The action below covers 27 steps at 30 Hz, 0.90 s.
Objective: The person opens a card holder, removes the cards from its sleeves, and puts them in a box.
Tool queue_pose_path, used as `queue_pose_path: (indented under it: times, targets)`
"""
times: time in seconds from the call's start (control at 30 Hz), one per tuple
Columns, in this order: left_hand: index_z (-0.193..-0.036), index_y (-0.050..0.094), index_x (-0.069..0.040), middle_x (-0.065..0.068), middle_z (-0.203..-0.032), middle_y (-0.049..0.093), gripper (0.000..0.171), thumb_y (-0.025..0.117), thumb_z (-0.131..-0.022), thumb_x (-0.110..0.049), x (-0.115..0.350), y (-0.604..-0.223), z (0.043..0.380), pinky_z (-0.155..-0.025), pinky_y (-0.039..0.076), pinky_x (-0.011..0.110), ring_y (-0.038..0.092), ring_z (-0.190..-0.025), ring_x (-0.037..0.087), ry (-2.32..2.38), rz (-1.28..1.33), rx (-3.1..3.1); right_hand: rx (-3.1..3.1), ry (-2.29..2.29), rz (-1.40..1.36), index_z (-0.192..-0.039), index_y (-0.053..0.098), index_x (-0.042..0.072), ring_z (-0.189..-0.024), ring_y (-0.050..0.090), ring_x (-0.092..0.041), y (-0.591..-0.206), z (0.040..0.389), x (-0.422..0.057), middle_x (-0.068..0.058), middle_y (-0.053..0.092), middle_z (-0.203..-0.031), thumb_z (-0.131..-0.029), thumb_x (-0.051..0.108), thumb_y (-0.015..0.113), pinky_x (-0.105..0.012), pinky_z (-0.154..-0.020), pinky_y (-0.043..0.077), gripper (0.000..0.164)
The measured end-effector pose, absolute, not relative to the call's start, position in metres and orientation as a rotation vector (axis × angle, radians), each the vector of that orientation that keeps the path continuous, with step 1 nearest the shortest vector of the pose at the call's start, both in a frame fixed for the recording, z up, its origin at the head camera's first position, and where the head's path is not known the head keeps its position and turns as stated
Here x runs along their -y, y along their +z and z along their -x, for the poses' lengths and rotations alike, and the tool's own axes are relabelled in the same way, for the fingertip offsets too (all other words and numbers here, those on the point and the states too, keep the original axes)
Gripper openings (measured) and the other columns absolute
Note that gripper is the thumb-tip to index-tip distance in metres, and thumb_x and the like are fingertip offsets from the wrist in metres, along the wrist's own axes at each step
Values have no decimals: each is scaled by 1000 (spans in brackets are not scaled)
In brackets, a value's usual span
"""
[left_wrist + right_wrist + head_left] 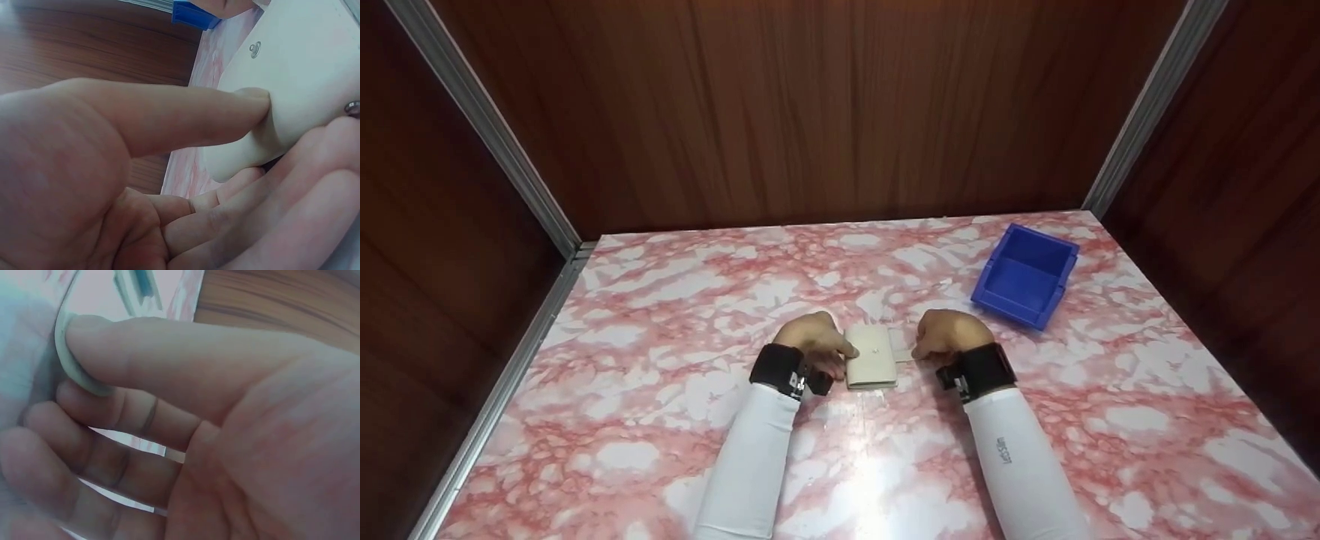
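A small cream wallet [871,367] lies on the table between the two hands, with a metal snap stud [255,49] on its cover. My left hand [816,341] holds its left edge. In the left wrist view the thumb [225,112] presses on the cover while the other fingers lie along and under the edge. From the wallet's right side a narrow strap [903,355] sticks out. My right hand [954,334] pinches the strap's end. In the right wrist view the strap [63,349] bends between thumb and index finger, the other fingers curled loosely below.
A blue open-topped plastic bin [1024,277] stands at the back right of the table, beyond the right hand. The pink and white marbled table [660,435] has brown wood-grain panels [780,112] behind it and on both sides.
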<state>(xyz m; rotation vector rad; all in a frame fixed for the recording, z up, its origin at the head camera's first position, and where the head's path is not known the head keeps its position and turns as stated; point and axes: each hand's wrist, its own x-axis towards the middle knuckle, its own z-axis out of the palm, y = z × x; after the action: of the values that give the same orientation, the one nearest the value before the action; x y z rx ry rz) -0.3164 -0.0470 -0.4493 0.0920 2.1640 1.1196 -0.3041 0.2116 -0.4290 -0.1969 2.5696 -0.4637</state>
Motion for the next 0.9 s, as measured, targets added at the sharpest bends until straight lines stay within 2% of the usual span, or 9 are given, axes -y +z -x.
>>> queue_pose_path:
  times: [0.1, 0.23, 0.43, 0.6, 0.73, 0.8, 0.9]
  targets:
    - [-84, 69, -1, 5, -61, 72, 21, 77, -97, -15, 47, -450, 315, -48, 56, 18, 70, -51, 10, 1132, -71, -2153, -2605, -414, 171, -60, 60, 16, -55, 49, -10, -430, 304, -212, 6, 53, -55, -85, 21, 75, -23, -52, 38, 30]
    - [-82, 67, -2, 5, -59, 71, 21, 76, -97, -14, 46, -451, 315, -46, 54, 17, 69, -50, 10, 1160, -45, -2132, -2627, -358, 153, -54, 56, 18, -53, 46, -11, -430, 304, -210, 7, 50, -52, -85, 24, 76, -24, -52, 36, 38]
    - [-80, 68, -1, 5, -58, 70, 22, 74, -98, -13, 45, -450, 315, -46, 55, 17, 69, -49, 10, 1160, -54, -2121, -2566, -325, 207, -53, 56, 17, -52, 45, -9, -428, 306, -209, 7, 48, -51, -87, 19, 68, -22, -52, 34, 37]
    - [-84, 70, 0, 5, -60, 72, 19, 76, -96, -14, 44, -448, 315, -48, 55, 17, 69, -50, 10, 1114, -86, -2180, -2561, -350, 211, -56, 58, 16, -53, 47, -9, -427, 306, -211, 7, 50, -53, -89, 20, 69, -22, -52, 36, 35]
    - [-89, 73, 1, 9, -67, 76, 20, 80, -93, -17, 39, -445, 318, -54, 61, 24, 70, -52, 13, 1017, -89, -2345, -2573, -361, 184, -57, 60, 15, -53, 47, -10, -428, 306, -211, 6, 51, -53, -91, 22, 72, -22, -53, 37, 36]
    - [-84, 71, -5, 4, -69, 74, 26, 82, -91, -27, 38, -470, 336, -55, 59, 25, 66, -55, 11, 989, -140, -2531, -2578, -358, 177, -56, 60, 16, -53, 48, -10, -429, 306, -211, 6, 51, -53, -91, 24, 73, -22, -54, 38, 38]
    - [-75, 66, -8, 4, -74, 70, 30, 80, -91, -29, 28, -462, 332, -66, 61, 37, 68, -67, 19, 921, -143, -2814, -2581, -347, 182, -55, 61, 17, -52, 48, -10, -430, 306, -212, 6, 52, -52, -90, 24, 73, -23, -54, 38, 38]
